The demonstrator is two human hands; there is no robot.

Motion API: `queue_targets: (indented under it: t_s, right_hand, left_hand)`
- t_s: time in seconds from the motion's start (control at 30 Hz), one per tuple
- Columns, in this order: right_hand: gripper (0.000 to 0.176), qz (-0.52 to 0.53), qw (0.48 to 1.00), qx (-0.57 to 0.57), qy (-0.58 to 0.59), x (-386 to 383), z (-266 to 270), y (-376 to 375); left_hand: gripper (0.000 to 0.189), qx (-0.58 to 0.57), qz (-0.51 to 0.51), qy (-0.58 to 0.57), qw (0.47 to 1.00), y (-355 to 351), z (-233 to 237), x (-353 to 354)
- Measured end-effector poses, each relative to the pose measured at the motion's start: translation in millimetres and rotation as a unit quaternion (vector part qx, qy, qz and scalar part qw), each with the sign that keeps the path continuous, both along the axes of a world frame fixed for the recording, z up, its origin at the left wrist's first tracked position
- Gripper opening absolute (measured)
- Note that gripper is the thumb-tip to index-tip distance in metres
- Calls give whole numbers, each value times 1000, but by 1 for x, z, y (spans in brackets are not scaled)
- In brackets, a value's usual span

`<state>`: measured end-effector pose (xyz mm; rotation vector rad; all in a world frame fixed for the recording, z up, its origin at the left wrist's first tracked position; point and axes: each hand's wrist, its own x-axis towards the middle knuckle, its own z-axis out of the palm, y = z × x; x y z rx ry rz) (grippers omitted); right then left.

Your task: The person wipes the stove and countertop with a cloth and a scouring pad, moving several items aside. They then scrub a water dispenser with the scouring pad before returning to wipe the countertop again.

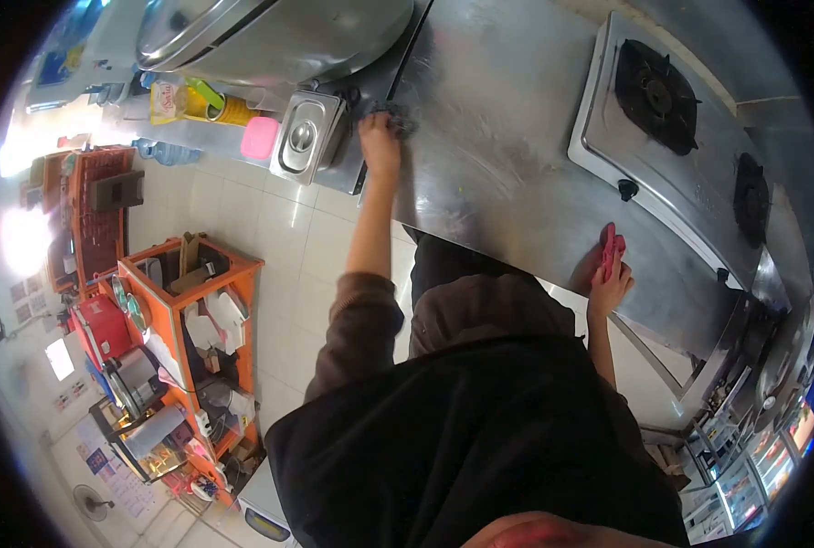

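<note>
My left hand (pixel 380 146) reaches to the left end of the stainless steel counter (pixel 517 119). Its fingers are closed over a dark grey scouring pad (pixel 396 118) that presses on the metal near a seam. Streaks and smears mark the counter surface beside it. Over at the front edge on the right, my right hand (pixel 612 290) grips a crumpled red cloth (pixel 612 248), which rests on the counter. A lidded steel container (pixel 304 137) stands just left of my left hand.
A two-burner gas stove (pixel 640 119) sits along the back right of the counter. At the upper left are a large metal vessel (pixel 316 41), a pink box (pixel 260 138) and a yellow packet (pixel 174 100). An orange shelf (pixel 188 297) stands on the tiled floor at left.
</note>
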<state>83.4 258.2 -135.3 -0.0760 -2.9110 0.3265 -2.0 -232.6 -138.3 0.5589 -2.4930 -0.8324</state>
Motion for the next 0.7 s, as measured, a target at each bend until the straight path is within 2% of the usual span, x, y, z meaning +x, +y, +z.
queue_targets:
  t_s: [0.03,0.07,0.13,0.17,0.23,0.27,0.3,0.37,0.4,0.47,0.53,0.6,0.7]
  right_hand:
    - [56,-2,1000,9,6,0,-1,0]
    - [56,-2,1000,8,7,1,-2,1]
    - [56,-10,1000,-1,6,-1,-5,2]
    - [56,-11,1000,-5,7,-3,-5,1]
    - [55,-11,1000,-16,1,-1,-3,2]
    - [55,-11,1000,-20,-3,-1,-4,3]
    - [55,-5,1000,-3,5,-2,-7,6]
    - [56,-25,1000,9,-14,-3,-5,0]
    - [56,-21,1000,5,-16,-1,-7,-1]
    - [58,13,1000,1,8,-5,-6,6]
    - [57,15,1000,-1,4,-3,-7,9]
    - [57,10,1000,-5,-16,-2,-12,13]
    - [55,-10,1000,-4,-28,-1,-17,11]
  left_hand:
    - [26,-40,-18,-12,999,-4,33,-7]
    - [26,-41,-17,-11,999,10,20,10]
    - [20,-180,-169,14,969,41,-19,50]
    - [20,-184,-170,15,968,38,-15,51]
    - [22,-102,-126,-15,987,21,-7,64]
    - [28,-62,-57,-89,993,4,1,48]
    - [32,-47,-37,-53,997,-8,20,25]
    - [26,-88,-63,1,994,-29,5,-10]
    - [28,-105,-97,-25,989,-28,-3,-12]
    - [29,-125,-143,-7,982,-8,-9,16]
    - [34,-60,-94,-87,990,16,10,72]
    - [35,-83,-53,-130,987,17,14,129]
    - [32,-82,2,-129,988,5,10,146]
